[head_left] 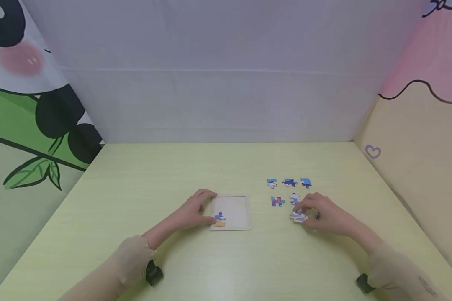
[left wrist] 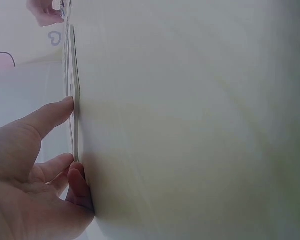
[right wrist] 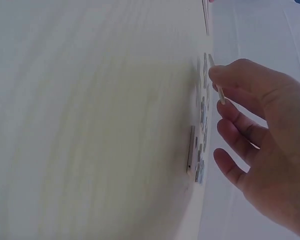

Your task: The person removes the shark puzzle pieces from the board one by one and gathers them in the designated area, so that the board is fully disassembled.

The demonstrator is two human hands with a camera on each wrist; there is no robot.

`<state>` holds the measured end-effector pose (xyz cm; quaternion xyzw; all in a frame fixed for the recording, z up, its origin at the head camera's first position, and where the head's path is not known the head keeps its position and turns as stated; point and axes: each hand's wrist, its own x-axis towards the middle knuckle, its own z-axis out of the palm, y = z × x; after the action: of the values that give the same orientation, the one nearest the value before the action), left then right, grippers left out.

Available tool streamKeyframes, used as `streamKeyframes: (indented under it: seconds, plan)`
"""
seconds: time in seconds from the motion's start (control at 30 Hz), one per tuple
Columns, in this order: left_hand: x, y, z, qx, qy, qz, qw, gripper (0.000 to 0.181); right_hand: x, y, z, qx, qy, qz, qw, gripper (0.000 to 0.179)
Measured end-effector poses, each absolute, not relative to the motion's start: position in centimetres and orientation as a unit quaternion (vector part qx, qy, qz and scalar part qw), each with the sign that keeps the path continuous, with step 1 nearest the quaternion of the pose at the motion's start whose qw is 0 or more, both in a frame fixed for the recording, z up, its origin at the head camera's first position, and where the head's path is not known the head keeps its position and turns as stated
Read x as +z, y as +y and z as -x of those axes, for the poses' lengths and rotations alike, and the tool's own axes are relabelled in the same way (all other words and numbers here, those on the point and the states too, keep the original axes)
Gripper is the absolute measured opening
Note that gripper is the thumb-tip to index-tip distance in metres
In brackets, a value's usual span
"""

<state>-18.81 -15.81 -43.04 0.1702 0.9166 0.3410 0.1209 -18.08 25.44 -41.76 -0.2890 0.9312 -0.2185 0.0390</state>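
A flat, pale puzzle tray [head_left: 234,207] lies on the table with one puzzle piece [head_left: 220,223], blue over yellow, in its lower left corner. My left hand [head_left: 194,211] holds the tray by its left side, thumb near the front corner and fingers at the back one; the left wrist view shows the thumb [left wrist: 57,115] on the tray's edge [left wrist: 77,125]. Off to the right, my right hand [head_left: 324,213] pinches a pale blue-and-white jigsaw piece [head_left: 298,216] between thumb and fingers. In the right wrist view that piece [right wrist: 220,94] appears edge-on, raised above the table.
Several loose jigsaw pieces lie beyond and beside my right hand: a dark blue one [head_left: 289,183], a blue one [head_left: 306,182], a white-and-blue one [head_left: 272,183], a red-and-blue one [head_left: 277,201] and another [head_left: 295,198]. A pale cloth wall [head_left: 226,104] borders the table's back.
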Motion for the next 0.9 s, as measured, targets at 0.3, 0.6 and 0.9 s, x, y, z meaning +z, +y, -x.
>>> streamKeyframes:
  seconds: [0.3,0.6,0.9]
  plan:
    - [-43.3,-15.8,18.9,0.333,0.919,-0.18,0.111,0.073,-42.6,26.7,18.4,-0.191,0.935,0.295,0.051,0.033]
    - [-43.2,-15.9,18.9,0.333,0.918,-0.189,0.108,0.072,-42.3,26.7,18.5,-0.216,0.931,0.285,0.075,0.034]
    - [-43.1,-16.0,18.8,0.332,0.917,-0.19,0.108,0.073,-42.2,26.7,18.5,-0.213,0.932,0.28,0.084,0.035]
